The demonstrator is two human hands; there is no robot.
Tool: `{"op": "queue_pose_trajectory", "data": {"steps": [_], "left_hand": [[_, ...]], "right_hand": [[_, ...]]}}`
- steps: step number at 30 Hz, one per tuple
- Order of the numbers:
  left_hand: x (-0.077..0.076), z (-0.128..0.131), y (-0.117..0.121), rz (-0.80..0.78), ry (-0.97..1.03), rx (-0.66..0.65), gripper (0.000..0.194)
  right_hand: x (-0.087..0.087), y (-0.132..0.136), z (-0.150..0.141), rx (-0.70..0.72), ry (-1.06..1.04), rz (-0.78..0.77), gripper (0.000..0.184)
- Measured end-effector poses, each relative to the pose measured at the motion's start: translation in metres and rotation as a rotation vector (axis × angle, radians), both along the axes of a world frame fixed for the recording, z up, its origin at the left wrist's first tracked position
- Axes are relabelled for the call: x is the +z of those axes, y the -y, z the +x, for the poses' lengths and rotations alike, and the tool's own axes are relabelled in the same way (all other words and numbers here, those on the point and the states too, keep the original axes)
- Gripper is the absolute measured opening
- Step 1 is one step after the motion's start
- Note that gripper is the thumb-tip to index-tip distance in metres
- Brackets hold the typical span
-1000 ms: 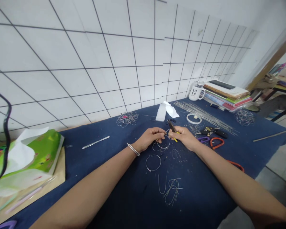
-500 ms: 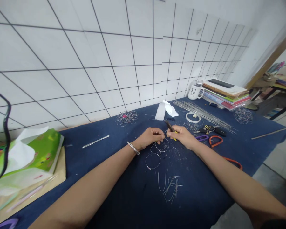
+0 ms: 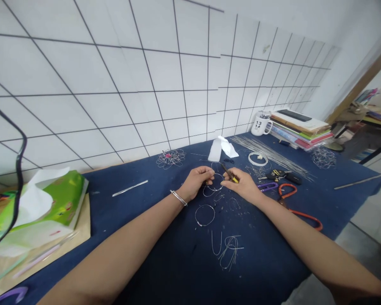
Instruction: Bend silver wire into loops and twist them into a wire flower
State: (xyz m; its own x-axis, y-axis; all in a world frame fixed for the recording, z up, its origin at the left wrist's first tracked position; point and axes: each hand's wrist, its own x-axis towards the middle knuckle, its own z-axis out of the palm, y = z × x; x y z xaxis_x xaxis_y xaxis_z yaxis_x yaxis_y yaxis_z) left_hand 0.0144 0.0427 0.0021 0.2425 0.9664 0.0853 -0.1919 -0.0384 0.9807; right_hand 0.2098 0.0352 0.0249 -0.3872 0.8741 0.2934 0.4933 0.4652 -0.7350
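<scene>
The left hand (image 3: pixel 197 181) is pinching a thin wire ring (image 3: pixel 216 189) between thumb and fingers, a narrow grip. The right hand (image 3: pixel 241 184) is holding pliers (image 3: pixel 230 174), its grip closing around the handles; whether the plier tips are touching the ring is too small to tell. Both hands are hovering above the middle of the blue-covered desk (image 3: pixel 165 254). A beaded hoop (image 3: pixel 205 225) is lying just below them, and bent wires (image 3: pixel 230 253) are resting nearer the person.
</scene>
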Motion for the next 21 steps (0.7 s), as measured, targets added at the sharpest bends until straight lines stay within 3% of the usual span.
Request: {"op": "queue_pose_trajectory", "data": {"steps": [7, 14, 21], "left_hand": [[-0.0004, -0.0001, -0.0013, -0.043, 0.033, 0.048, 0.024], [0.0033, -0.0005, 0.0007, -0.070, 0.033, 0.005, 0.024], [0.0034, 0.0003, 0.0001, -0.081, 0.071, 0.043, 0.025]], "right_hand": [[0.0005, 0.0021, -0.0012, -0.008, 0.181, 0.172, 0.035], [-0.0020, -0.0021, 0.0034, -0.033, 0.168, 0.197, 0.034], [0.0005, -0.0051, 0.0072, -0.056, 0.114, 0.225, 0.028]]}}
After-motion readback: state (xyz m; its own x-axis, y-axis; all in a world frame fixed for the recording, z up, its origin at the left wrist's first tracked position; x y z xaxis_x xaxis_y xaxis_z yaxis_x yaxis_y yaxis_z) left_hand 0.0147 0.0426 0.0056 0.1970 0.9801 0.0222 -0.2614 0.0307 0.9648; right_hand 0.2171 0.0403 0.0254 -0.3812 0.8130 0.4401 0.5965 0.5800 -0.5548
